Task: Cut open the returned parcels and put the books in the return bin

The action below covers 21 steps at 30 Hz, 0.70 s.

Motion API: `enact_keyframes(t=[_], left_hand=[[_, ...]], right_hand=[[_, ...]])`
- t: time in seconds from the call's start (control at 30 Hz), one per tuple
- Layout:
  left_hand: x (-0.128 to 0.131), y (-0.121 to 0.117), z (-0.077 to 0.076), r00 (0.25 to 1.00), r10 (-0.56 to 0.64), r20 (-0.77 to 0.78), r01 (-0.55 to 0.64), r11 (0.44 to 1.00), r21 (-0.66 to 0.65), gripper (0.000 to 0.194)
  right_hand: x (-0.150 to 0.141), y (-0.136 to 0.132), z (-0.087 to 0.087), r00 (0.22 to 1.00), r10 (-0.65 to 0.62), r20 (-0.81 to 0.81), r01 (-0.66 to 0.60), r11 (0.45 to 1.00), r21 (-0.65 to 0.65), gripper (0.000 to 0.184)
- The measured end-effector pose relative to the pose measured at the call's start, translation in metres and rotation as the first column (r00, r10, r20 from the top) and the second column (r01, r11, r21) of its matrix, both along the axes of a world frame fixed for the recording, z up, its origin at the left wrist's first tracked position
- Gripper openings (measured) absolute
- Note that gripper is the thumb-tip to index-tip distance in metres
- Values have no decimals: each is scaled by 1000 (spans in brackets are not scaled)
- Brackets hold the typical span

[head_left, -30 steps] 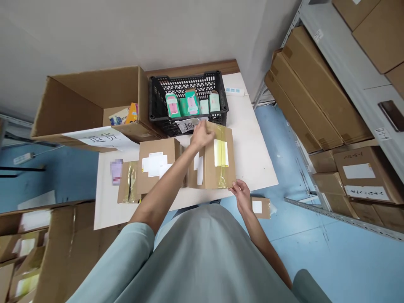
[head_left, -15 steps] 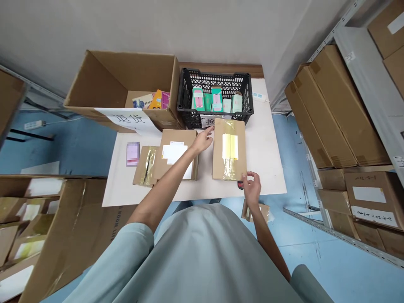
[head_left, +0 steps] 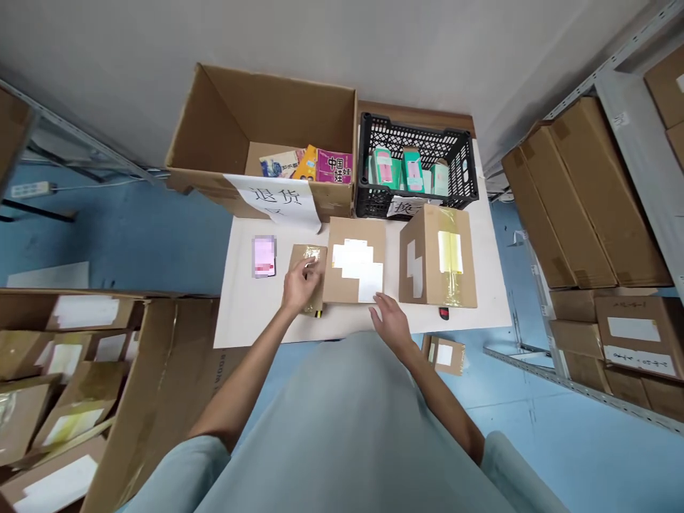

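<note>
My left hand (head_left: 300, 287) is over a small cardboard box (head_left: 313, 303) sealed with shiny tape. Its fingers are curled and slightly blurred, closed on this box. Beside it on the right lies a medium cardboard box (head_left: 342, 285) with white labels. My right hand (head_left: 392, 320) touches that box's lower right corner, fingers apart and holding nothing. A taller cardboard box (head_left: 464, 263) with yellowish tape and a label stands farther right.
Along the back of the white table (head_left: 240, 320) are a big open carton (head_left: 302, 96) with colourful packets and a black crate (head_left: 471, 171) of green boxes. A phone-like item (head_left: 263, 256), blurred out, lies left. A red-black tool (head_left: 444, 313) shows below the taller box.
Both hands have left the taller box and moved left. My left hand is now on the small box, which sits straighter; my right is at the medium box. The view has shifted left.
</note>
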State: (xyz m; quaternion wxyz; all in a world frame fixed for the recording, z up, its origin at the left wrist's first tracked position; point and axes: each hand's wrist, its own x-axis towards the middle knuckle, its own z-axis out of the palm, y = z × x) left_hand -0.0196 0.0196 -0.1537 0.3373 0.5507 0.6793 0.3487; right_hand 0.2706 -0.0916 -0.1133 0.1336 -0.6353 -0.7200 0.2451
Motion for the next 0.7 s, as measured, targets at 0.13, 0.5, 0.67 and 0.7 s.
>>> enact_keyframes(t=[0.13,0.5,0.67,0.7], left_hand=[[-9,-16,-13,996,-57,67,58,998,-5,43],[47,-30,-31,935,-285,209,319,936,-150,56],[72,-30,-31,954,-293,62,299,928,-221,88],[74,-28,-31,956,-289,54,294,927,-233,96]], right_hand=[[-43,-2,-20,987,-22,160,36,996,-82,61],[22,-2,1,927,-345,148,375,866,-331,96],[26,-8,11,903,-421,-86,385,882,-270,99],[24,-7,14,896,-429,-116,393,886,-245,97]])
